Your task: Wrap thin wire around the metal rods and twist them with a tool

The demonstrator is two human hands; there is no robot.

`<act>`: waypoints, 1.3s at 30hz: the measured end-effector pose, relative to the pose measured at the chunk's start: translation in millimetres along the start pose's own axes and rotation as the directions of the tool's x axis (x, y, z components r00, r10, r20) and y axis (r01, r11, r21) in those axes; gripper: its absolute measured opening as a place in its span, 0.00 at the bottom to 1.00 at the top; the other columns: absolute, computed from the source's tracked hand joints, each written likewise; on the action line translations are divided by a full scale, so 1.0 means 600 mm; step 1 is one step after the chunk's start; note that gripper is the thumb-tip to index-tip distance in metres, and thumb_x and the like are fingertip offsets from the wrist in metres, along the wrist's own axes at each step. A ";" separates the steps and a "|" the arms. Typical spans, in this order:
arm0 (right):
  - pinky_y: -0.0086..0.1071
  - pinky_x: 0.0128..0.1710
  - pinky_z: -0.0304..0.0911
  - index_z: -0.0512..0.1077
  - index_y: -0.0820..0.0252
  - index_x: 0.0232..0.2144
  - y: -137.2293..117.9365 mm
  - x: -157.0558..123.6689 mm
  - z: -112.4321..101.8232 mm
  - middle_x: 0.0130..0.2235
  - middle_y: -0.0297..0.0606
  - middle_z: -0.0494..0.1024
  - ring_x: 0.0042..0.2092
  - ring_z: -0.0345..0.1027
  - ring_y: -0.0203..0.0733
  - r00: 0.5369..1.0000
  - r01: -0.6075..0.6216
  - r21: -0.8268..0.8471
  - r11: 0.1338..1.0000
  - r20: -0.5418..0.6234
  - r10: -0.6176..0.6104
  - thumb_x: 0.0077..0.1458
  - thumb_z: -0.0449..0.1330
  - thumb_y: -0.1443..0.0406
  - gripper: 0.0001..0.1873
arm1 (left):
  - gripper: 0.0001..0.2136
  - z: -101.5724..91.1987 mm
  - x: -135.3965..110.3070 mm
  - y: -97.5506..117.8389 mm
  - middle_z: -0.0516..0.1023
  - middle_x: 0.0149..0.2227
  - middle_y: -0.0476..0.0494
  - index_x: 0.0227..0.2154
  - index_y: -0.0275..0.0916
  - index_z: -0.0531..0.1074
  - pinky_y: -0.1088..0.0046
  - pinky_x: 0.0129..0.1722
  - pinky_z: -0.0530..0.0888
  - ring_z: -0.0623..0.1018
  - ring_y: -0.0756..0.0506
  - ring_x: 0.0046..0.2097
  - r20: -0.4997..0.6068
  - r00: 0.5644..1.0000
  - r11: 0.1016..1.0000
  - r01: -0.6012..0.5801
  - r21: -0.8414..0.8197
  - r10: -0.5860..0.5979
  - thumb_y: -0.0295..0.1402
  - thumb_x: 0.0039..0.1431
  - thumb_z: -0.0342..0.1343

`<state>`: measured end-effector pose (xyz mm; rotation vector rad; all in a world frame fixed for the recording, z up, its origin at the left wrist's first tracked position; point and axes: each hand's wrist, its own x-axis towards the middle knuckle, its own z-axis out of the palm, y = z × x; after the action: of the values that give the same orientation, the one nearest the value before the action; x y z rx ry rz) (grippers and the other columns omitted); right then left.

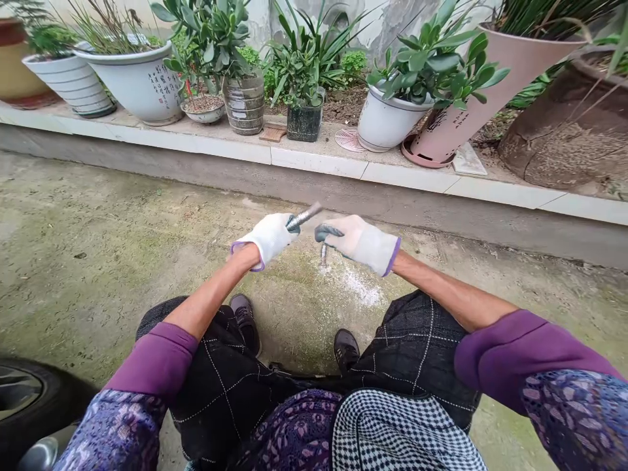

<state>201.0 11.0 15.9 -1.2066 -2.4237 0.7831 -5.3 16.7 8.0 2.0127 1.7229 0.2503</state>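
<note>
My left hand (272, 237), in a white work glove with a dark coated palm and purple cuff, is closed around a silvery ribbed metal rod (304, 214). That rod points up and to the right, its far end blurred. A matching glove covers my right hand (350, 237), whose fingers curl round a second metal rod (324, 254). This one points down, and only its lower part shows beneath the fingers. The two hands are close together but apart, above the concrete floor. White powder or crumbs (360, 288) lie scattered on the concrete below my right hand.
Ahead runs a low tiled ledge (314, 161) carrying several potted plants, among them a white pot (387, 121) and a tall pink pot (456, 124). A wheel (34, 405) stands at the lower left. My shoes (346, 347) rest on the concrete floor (161, 255).
</note>
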 end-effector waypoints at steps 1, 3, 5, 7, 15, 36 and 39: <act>0.32 0.33 0.55 0.75 0.57 0.30 -0.004 -0.004 -0.001 0.29 0.34 0.75 0.30 0.62 0.37 1.000 -0.002 -0.084 0.997 0.016 0.004 0.58 0.53 0.63 0.11 | 0.10 0.005 0.006 -0.003 0.75 0.27 0.41 0.39 0.35 0.75 0.72 0.31 0.71 0.76 0.45 0.29 -0.005 1.000 0.986 -0.006 0.166 0.007 0.33 0.60 0.53; 0.32 0.31 0.52 0.76 0.56 0.32 -0.010 -0.007 -0.007 0.28 0.35 0.75 0.28 0.61 0.37 0.999 -0.006 -0.244 0.970 0.040 0.017 0.59 0.54 0.64 0.10 | 0.13 0.015 0.011 -0.003 0.78 0.33 0.35 0.44 0.35 0.76 0.68 0.37 0.72 0.79 0.40 0.36 0.025 0.999 0.914 -0.036 0.403 0.028 0.30 0.62 0.49; 0.33 0.30 0.51 0.76 0.56 0.33 -0.009 -0.001 -0.015 0.28 0.37 0.75 0.28 0.62 0.38 0.998 0.000 -0.353 0.936 0.058 0.021 0.58 0.56 0.64 0.08 | 0.15 0.023 0.007 0.003 0.79 0.35 0.32 0.46 0.36 0.76 0.66 0.39 0.72 0.80 0.38 0.39 0.103 0.993 0.856 -0.102 0.506 0.057 0.28 0.62 0.46; 0.33 0.30 0.51 0.76 0.56 0.34 0.001 0.014 -0.021 0.29 0.37 0.76 0.29 0.63 0.39 0.998 -0.005 -0.359 0.933 0.063 0.029 0.57 0.57 0.64 0.07 | 0.15 0.024 -0.003 0.013 0.79 0.34 0.33 0.46 0.36 0.76 0.66 0.38 0.72 0.80 0.38 0.38 0.199 0.976 0.834 -0.182 0.521 0.088 0.28 0.61 0.48; 0.29 0.27 0.55 0.77 0.61 0.32 0.035 0.063 0.014 0.26 0.32 0.73 0.24 0.59 0.33 0.985 -0.142 0.199 0.970 0.129 0.118 0.54 0.55 0.63 0.12 | 0.10 -0.008 -0.018 -0.015 0.73 0.25 0.49 0.33 0.36 0.78 0.77 0.28 0.64 0.69 0.50 0.27 0.074 0.969 0.972 -0.236 -0.013 0.237 0.35 0.58 0.53; 0.27 0.17 0.48 0.72 0.59 0.29 0.028 0.011 0.026 0.21 0.30 0.65 0.19 0.51 0.31 0.884 -0.387 0.303 0.871 0.390 0.257 0.47 0.59 0.51 0.17 | 0.09 0.030 -0.041 -0.008 0.75 0.24 0.48 0.33 0.36 0.79 0.76 0.24 0.65 0.71 0.49 0.25 0.147 0.943 0.954 -0.298 -0.031 0.299 0.36 0.57 0.58; 0.28 0.17 0.49 0.69 0.58 0.24 0.032 0.014 0.054 0.19 0.31 0.66 0.19 0.52 0.32 0.889 -0.425 0.244 0.872 0.295 0.351 0.48 0.58 0.51 0.16 | 0.12 0.036 -0.026 -0.014 0.71 0.21 0.49 0.31 0.34 0.79 0.77 0.21 0.61 0.67 0.51 0.23 0.088 0.966 0.963 -0.229 -0.141 0.242 0.39 0.57 0.58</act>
<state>191.8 16.6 -21.1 -1.5708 -2.1394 1.4424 -6.3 -2.7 -11.8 2.0941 1.3673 0.3210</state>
